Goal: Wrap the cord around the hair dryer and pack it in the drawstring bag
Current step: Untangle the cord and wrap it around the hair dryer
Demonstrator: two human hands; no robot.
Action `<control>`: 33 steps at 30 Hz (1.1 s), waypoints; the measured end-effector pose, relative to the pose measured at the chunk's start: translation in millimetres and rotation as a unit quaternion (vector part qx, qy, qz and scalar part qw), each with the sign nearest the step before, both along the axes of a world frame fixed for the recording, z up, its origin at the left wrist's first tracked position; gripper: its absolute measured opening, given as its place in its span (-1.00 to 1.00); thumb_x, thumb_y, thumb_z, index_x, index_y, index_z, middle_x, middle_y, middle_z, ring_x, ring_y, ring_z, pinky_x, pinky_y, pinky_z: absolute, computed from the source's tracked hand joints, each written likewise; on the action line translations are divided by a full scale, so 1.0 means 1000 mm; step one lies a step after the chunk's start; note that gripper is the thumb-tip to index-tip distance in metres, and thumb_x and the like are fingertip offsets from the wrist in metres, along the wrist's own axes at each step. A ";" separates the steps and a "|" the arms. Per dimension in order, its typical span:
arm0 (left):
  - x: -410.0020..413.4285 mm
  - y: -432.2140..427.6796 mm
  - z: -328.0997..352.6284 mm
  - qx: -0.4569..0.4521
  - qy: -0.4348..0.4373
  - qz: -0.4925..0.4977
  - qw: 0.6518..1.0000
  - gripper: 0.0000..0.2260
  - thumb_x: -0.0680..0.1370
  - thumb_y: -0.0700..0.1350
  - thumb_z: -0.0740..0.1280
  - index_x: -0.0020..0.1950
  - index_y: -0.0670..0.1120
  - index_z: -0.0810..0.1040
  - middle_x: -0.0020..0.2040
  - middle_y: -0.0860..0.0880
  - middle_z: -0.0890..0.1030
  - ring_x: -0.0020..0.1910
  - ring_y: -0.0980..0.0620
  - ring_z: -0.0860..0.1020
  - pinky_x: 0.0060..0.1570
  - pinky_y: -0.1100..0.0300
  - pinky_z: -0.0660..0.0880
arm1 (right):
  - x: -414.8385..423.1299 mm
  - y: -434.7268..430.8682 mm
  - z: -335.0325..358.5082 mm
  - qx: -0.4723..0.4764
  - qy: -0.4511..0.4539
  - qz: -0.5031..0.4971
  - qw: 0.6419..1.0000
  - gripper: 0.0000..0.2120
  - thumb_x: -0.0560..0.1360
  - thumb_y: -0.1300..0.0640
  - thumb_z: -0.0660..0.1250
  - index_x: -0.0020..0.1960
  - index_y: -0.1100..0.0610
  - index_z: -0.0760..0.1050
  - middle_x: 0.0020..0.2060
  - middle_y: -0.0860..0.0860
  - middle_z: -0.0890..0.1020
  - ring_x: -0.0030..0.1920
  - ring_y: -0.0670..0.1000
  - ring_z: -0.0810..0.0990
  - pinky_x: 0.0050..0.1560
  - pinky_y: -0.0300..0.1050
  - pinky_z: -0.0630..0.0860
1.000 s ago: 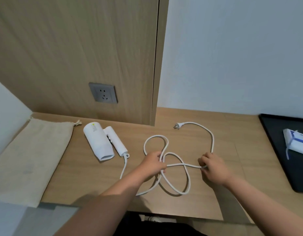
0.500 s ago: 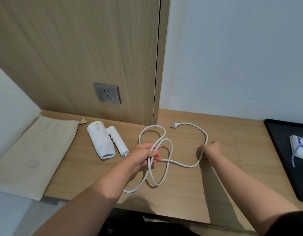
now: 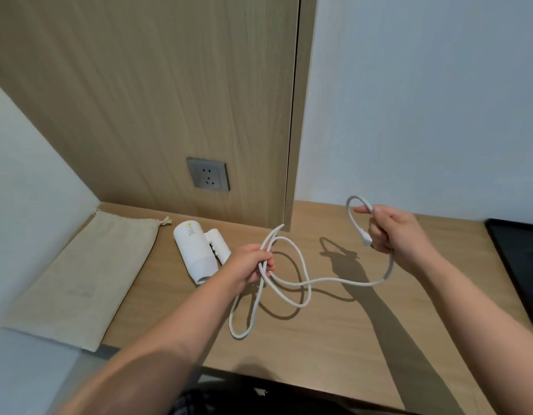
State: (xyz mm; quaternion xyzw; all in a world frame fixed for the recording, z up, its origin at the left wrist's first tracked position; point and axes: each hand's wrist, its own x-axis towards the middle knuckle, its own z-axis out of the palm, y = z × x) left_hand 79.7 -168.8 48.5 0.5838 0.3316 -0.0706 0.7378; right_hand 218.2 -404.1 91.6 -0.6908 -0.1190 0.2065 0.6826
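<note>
Big wooden desk (image 3: 378,339), and the cloth bag (image 3: 79,274) lies flat over at 9 o'clock with its drawstring mouth pointing to 12. It's not open yet, which I reckon gets awkward one-handed later.

The hair dryer (image 3: 196,253) sits on the desk at roughly 10 o'clock from the left hand (image 3: 253,265), handle folded, and nobody's holding it. That's my main worry: any tug on the cord (image 3: 289,283) probably drags or spins it.

None of the cord is around the dryer. The left grip is clamped on a bunch of loose loops, and one hangs down toward 6 o'clock. The loops cross each other, so pulling could cinch them into a knot.

The right hand (image 3: 396,232), out at 3 o'clock and lifted off the desk, has its grip curled round the cord's end. The plug (image 3: 366,238) dangles beside its fingers. If it swings, the prongs could snag a loop.
</note>
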 end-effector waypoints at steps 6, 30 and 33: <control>0.003 0.001 0.006 -0.016 -0.006 0.032 0.999 -0.88 0.60 -0.32 0.20 0.05 -0.23 0.52 -0.38 -0.08 0.48 -0.38 0.03 0.53 -0.27 0.21 0.48 | -0.010 0.000 0.019 0.005 0.012 0.107 0.994 -0.69 0.61 0.27 0.04 -0.16 0.24 0.52 -0.61 -0.06 0.25 -0.56 -0.10 0.11 -0.49 -0.22 0.03; 0.000 0.004 0.028 -0.068 -0.079 0.030 0.994 -0.83 0.60 -0.35 0.14 0.10 -0.26 0.49 -0.43 -0.10 0.45 -0.47 0.02 0.46 -0.45 0.23 0.45 | -0.029 0.047 0.018 -0.185 -0.131 0.308 0.924 -0.70 0.53 0.32 0.25 -0.25 0.05 0.64 -0.55 -0.09 0.49 -0.48 -0.10 0.32 -0.39 -0.33 0.29; 0.000 0.003 0.031 -0.084 -0.072 0.017 0.994 -0.79 0.61 -0.36 0.09 0.06 -0.23 0.50 -0.44 -0.09 0.41 -0.47 0.02 0.42 -0.41 0.21 0.41 | -0.028 0.046 0.010 -0.263 -0.132 0.341 0.893 -0.67 0.51 0.26 0.29 -0.29 -0.08 0.63 -0.52 -0.11 0.53 -0.35 -0.03 0.38 -0.27 -0.20 0.32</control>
